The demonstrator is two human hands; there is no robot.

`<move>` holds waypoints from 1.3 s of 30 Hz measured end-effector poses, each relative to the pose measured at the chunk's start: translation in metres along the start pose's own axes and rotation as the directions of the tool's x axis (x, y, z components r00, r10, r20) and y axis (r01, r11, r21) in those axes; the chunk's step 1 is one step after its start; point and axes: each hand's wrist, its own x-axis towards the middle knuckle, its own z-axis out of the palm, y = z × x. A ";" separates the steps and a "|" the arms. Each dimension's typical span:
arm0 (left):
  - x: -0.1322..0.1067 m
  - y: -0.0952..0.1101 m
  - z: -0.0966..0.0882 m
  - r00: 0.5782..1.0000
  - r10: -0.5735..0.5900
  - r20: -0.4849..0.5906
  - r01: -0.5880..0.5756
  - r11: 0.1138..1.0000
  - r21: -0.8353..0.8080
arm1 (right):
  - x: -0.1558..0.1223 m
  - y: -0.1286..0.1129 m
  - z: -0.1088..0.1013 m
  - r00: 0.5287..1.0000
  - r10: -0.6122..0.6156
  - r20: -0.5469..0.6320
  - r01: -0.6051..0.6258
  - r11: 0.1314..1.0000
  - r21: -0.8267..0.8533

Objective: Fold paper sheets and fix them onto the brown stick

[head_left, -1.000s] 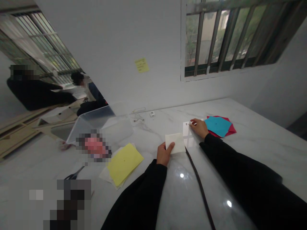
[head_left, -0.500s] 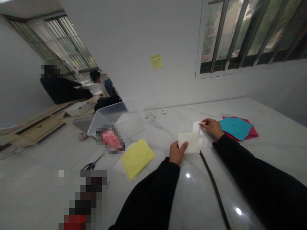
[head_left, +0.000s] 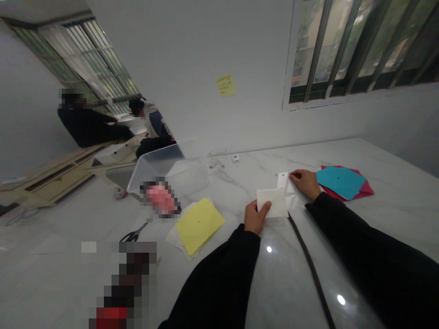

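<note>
My left hand [head_left: 255, 217] grips a small cream square of paper [head_left: 272, 202] by its left side, thumb on top. Behind that paper a narrow white strip [head_left: 282, 181] lies partly covered, with a tiny dark spot at its far end. Just right of the strip is my right hand [head_left: 306, 182], thumb and forefinger pinched together; whatever they hold, if anything, is too small to make out. A tiny dark speck [head_left: 276, 174] rests on the table left of the strip. From beneath the paper's right corner a thin dark stick [head_left: 310, 267] runs toward me.
Turquoise paper [head_left: 339, 182] lies over pink paper [head_left: 367, 188] at right. Yellow paper [head_left: 199, 226] tops white sheets at left, near scissors [head_left: 132, 235]. A clear plastic bin [head_left: 156, 157] stands behind, with a blurred pink item before it. Two people sit beyond.
My right hand has drawn slightly right, off the far end of the white strip, whose dark spot now shows. My left hand keeps its grip on the cream paper.
</note>
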 end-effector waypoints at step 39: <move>0.001 -0.003 0.004 0.998 -0.021 -0.063 0.018 0.999 -0.044 | -0.096 -0.056 -0.032 0.966 0.113 0.232 -0.245 0.686 0.685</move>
